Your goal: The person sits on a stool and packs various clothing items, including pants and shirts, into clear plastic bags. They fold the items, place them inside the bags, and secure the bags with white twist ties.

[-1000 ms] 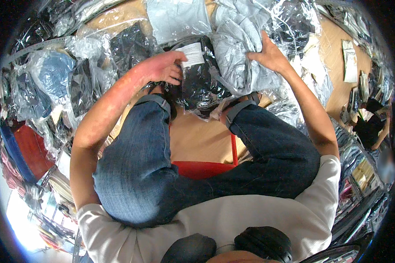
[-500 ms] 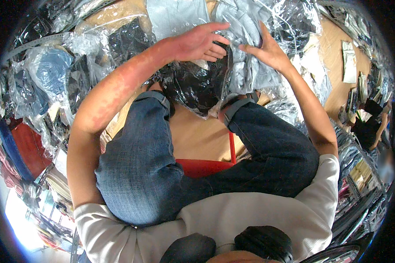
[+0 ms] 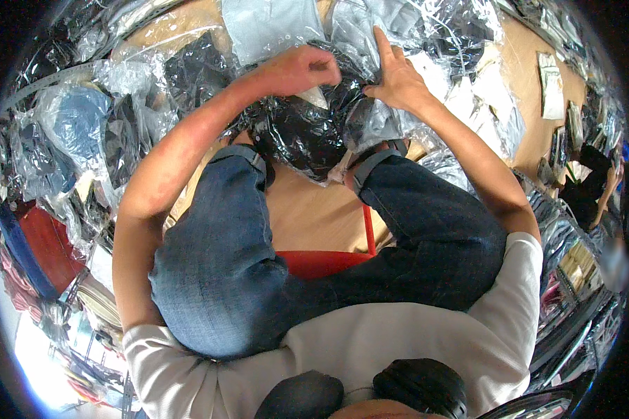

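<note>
My left hand point(image 3: 302, 71) is closed, its fingers curled in above a black garment in clear plastic point(image 3: 304, 129); whether anything is pinched in them is hidden. To its right, my right hand point(image 3: 400, 82) lies with fingers stretched and thumb apart on a grey garment in clear plastic point(image 3: 360, 28). The black bag lies between my feet. Just beyond my left hand is a flat light grey bagged garment point(image 3: 272, 31).
Bagged clothes, one of them blue point(image 3: 80, 115), pile up on the left. A red stool point(image 3: 325, 264) shows between my legs. On the wooden floor at right lies a white packet point(image 3: 551, 85). Another person point(image 3: 586, 192) is at the far right.
My left hand has moved slightly left and curled its fingers, which were spread before. My right hand has shifted left and toward me. The grey garment has shifted away from me.
</note>
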The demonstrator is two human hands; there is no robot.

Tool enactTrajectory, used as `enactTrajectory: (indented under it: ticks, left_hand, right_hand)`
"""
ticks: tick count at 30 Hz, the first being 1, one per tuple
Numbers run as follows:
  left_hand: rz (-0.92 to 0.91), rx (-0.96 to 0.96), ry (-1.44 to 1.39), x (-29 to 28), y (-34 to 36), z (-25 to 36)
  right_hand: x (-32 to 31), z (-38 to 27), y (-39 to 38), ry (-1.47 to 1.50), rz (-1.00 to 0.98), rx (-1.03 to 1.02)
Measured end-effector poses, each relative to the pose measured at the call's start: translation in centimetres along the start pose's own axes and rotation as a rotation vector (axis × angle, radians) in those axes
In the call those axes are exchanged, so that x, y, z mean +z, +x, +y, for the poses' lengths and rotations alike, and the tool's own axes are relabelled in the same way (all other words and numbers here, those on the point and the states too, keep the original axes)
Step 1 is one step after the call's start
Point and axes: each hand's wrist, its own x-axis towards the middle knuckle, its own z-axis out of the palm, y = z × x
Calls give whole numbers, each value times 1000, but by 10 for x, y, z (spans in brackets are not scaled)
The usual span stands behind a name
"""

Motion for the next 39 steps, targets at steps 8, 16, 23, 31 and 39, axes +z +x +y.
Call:
enactTrajectory:
  ticks: [8,16,23,31,39]
  left_hand:
    - [114,141,952,38,-53,-53]
    - [-28,-3,808,-20,-77,6]
    - [297,-257,915,-58,-104,106]
    - [268,-220,272,-80,-71,-1]
    - [874,-351,451,-123,-82,-113]
  right_hand:
    - [-2,33,14,131,4,-101]
    - [3,44,19,130,32,-124]
    - [-10,31,15,206,-85,7]
    - [1,39,17,203,-17,-41]
    - [-6,34,17,209,-56,-40]
